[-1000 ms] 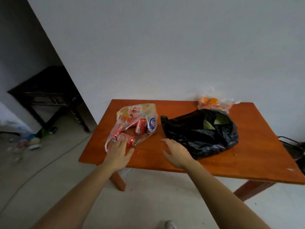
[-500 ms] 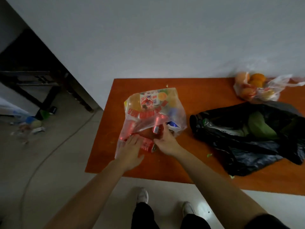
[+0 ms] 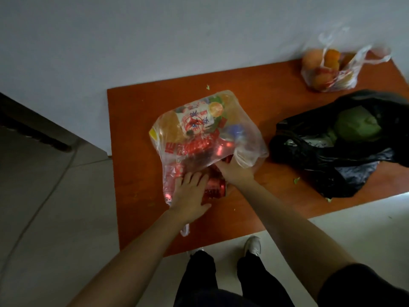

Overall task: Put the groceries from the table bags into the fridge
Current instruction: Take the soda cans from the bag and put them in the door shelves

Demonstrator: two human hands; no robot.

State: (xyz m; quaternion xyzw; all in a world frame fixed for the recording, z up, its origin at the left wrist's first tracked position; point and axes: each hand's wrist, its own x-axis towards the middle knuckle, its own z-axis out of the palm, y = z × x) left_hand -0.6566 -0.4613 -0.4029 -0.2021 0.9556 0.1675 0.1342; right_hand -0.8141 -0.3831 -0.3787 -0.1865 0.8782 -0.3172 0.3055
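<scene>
A clear plastic bag (image 3: 199, 129) full of red drink cans and other packaged items lies on the orange wooden table (image 3: 137, 151). My left hand (image 3: 190, 193) rests flat, fingers apart, on the bag's near end and on a red can (image 3: 215, 188) at its mouth. My right hand (image 3: 234, 171) reaches into the bag's opening, and its fingertips are hidden by the plastic and the cans. To the right lies a black bag (image 3: 332, 169), open, with a green cabbage (image 3: 356, 127) showing inside.
A small clear bag of oranges (image 3: 327, 72) sits at the table's far right by the white wall. Green scraps dot the tabletop. Dark furniture (image 3: 28, 127) stands at the left. My feet (image 3: 252, 245) are at the table's near edge on a tiled floor.
I have stepped closer and the view now looks steeply down. My right hand moved from the black bag to the clear bag's mouth. My left hand stays on the cans.
</scene>
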